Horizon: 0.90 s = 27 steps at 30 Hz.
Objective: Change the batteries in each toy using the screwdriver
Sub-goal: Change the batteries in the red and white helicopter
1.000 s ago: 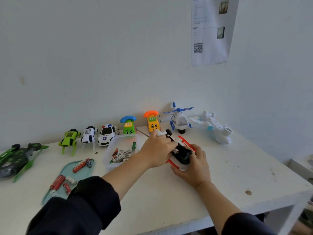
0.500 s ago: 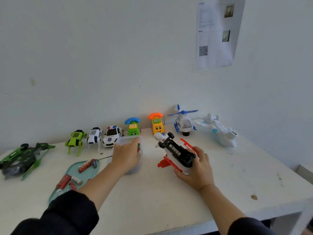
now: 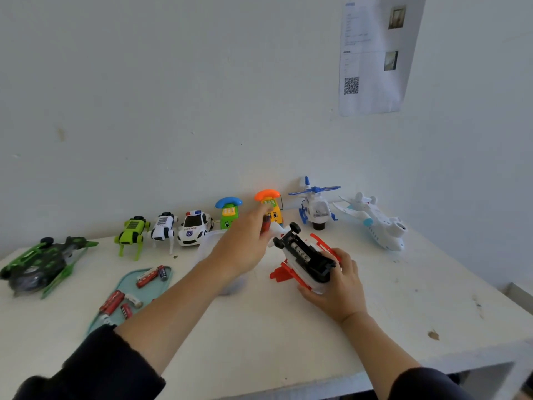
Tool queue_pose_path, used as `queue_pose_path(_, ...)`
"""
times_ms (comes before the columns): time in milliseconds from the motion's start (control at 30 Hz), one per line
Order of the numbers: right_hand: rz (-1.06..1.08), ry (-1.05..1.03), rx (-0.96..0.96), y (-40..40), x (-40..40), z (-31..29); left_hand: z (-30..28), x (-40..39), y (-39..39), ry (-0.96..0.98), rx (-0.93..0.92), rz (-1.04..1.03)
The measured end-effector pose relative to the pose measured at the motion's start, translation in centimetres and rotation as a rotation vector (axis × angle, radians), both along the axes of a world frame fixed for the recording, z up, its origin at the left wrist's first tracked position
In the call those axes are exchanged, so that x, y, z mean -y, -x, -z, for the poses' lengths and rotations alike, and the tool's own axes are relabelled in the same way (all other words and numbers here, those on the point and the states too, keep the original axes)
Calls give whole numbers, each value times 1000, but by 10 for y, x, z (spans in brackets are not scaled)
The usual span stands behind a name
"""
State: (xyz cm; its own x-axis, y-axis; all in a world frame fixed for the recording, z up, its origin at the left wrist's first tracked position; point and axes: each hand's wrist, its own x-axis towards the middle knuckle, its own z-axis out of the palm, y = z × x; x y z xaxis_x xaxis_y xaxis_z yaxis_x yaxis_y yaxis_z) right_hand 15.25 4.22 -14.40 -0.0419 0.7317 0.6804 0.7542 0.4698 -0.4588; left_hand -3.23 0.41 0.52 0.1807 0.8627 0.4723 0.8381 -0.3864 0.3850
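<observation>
Centrally on the white bench [image 3: 288, 336], the right hand [image 3: 336, 287] grips an upturned red-and-white toy [image 3: 302, 258] (black underside up, wheels skyward). Above its nose hovers the outstretched left hand [image 3: 245, 241], fingers pinching a small red battery [image 3: 265, 225], blurred.

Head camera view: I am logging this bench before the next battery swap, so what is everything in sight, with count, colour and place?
Red-and-white toy plane: one, belly up, centre.
Red battery: one, in left hand.
Batteries: several, mostly red, on tray.
Teal plastic tray: one, front left.
Clear plastic tub: one, behind left arm.
Green toy aircraft: one, far left.
Robot dog toys: two, green, white.
White police car: one.
Toy phones: two, green, orange.
Blue-and-white helicopter: one.
White jet: one, right.
White table: one.
Left hand: pinches battery.
Right hand: holds plane.
</observation>
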Motion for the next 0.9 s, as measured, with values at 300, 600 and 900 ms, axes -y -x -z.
queue_pose_path(300, -5, -19, -66, 1, 4, -3, 38, -7, -16, -421, 377, 217)
queue_pose_path(600, 1, -34, -85, 2, 3, -5, 66, -19, -19, -703, -44, 281)
queue_pose_path(900, 13, 46, -120, -1, 1, -1, 33, -38, -11, -249, 769, 53)
